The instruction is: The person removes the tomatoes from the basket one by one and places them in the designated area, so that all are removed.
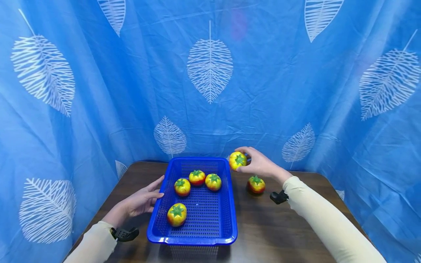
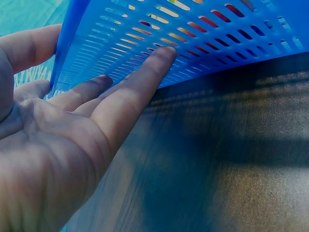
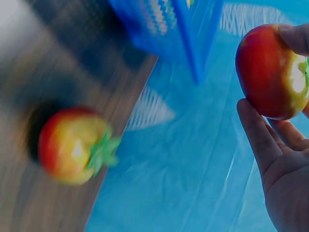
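Observation:
My right hand [image 1: 260, 162] pinches a red-and-yellow toy tomato [image 1: 238, 161] between thumb and fingers, raised above the table just past the basket's far right corner. In the right wrist view the held tomato [image 3: 268, 72] shows its red side. Another tomato [image 1: 255, 185] sits on the table below that hand. A blue perforated plastic basket [image 1: 210, 233] holds several more tomatoes, among them one near its front left [image 1: 177, 214]. At the basket's left side is my left hand [image 1: 141, 200], its fingers extended against the outer wall, as the left wrist view [image 2: 96, 121] shows.
The dark wooden table [image 1: 279, 226] carries the basket and the loose tomato. A blue curtain [image 1: 263, 91] with white leaf prints hangs behind the table and along both sides, close to its back edge.

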`<state>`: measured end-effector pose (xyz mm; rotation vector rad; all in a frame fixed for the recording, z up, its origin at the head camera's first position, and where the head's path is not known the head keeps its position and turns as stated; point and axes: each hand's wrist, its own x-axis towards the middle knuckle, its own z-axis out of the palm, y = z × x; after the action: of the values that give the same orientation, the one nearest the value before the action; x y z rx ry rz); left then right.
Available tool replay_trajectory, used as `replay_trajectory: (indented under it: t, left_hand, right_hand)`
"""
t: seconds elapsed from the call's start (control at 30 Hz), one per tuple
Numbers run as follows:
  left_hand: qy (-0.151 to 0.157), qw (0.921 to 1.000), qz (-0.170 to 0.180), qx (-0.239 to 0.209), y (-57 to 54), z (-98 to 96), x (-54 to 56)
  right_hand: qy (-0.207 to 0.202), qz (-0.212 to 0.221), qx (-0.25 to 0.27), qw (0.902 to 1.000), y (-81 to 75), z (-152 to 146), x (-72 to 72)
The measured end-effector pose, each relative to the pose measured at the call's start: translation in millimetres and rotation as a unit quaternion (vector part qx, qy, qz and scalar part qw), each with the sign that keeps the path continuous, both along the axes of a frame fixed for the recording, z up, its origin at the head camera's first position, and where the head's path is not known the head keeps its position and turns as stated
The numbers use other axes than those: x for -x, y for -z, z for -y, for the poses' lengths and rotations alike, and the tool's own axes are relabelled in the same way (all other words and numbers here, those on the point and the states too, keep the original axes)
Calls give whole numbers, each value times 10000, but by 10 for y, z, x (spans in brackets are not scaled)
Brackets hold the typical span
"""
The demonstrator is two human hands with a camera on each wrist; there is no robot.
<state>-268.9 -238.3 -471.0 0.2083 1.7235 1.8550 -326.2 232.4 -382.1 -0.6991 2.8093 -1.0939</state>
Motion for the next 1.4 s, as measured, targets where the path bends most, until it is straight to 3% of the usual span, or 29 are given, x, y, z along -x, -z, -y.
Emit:
replay_trajectory:
  t: [0.4, 0.7, 1.0, 1.4]
  left_hand:
    - [55, 10000, -33, -16, -6, 8, -13]
    - [56, 10000, -43, 6, -4, -5, -14]
    - [48, 10000, -30, 12, -8, -7, -13]
    - [-1, 10000, -52, 57, -18, -19, -31]
  right_hand:
    - [1034, 97, -10, 9946, 277, -789, -79]
    - [1337, 155, -23, 9909, 567, -1194, -174]
    - [1621, 389, -50, 9860, 847, -1386, -235]
    - [1984, 574, -36, 9784, 1112, -1420, -320]
